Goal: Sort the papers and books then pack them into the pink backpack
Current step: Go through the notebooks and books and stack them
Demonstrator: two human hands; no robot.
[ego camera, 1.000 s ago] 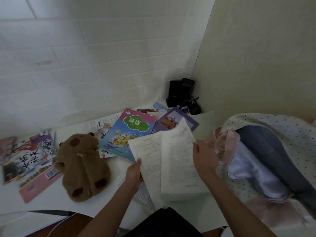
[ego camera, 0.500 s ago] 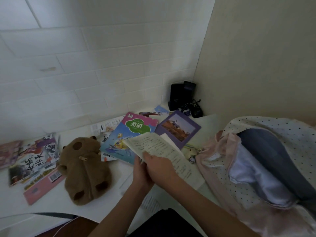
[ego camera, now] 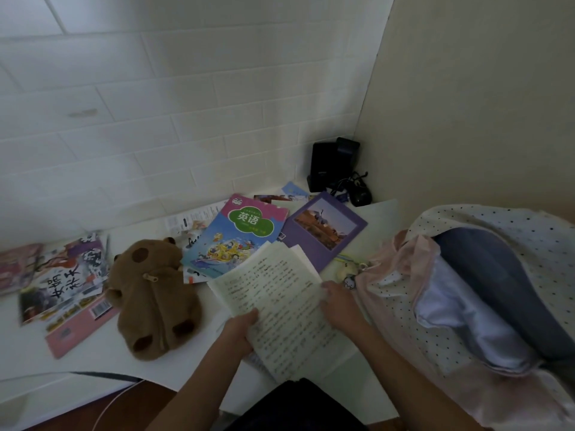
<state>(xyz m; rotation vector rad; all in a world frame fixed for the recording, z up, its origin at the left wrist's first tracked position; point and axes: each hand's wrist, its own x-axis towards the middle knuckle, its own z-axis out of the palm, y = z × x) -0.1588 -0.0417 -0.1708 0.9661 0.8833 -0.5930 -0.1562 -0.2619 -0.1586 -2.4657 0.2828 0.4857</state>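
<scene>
The pink backpack [ego camera: 404,293] lies open at the right of the white desk [ego camera: 93,353], its dotted flap thrown back. Beside it the printed papers [ego camera: 280,303] lie tilted over the desk — held from both sides. The left hand [ego camera: 239,332] grips their lower left edge, thumb on top; the right hand [ego camera: 337,301] rests on their right edge, fingers curled at the margin.

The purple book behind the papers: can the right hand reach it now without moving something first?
Probably not yet. The right hand holds the papers, which overlap the purple book's near corner; the rest lies bare.
</scene>
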